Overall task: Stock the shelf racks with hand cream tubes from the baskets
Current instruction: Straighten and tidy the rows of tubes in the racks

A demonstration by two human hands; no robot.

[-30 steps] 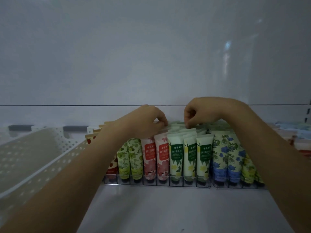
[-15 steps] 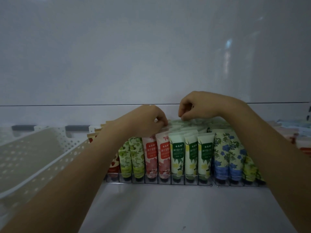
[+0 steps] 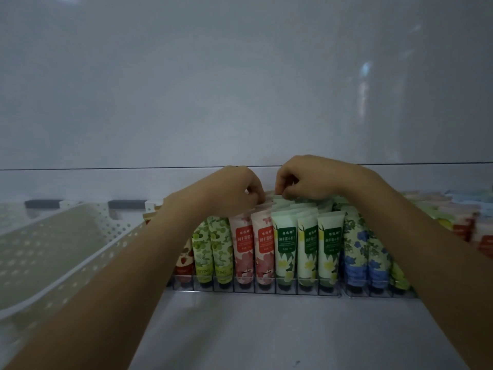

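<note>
Hand cream tubes (image 3: 286,247) (upright) sit under left hand (image 3: 226,193) and right hand (image 3: 309,177), tops pinched.

Front row, counting across: 1 red strawberry tube (image 3: 184,260), 2 green fruit-print tubes (image 3: 203,249), 2 pink tubes (image 3: 244,247), 3 pale green tubes (image 3: 306,244), 2 blue-flower tubes (image 3: 352,252). Rows behind, too overlapped to count. 1 white basket (image 3: 80,268). 2 hands: left hand (image 3: 226,190), right hand (image 3: 309,177).

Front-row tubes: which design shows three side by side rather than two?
The pale green tubes with dark green labels, at centre; the pink tubes and blue-flowered tubes beside them show two each.
</note>
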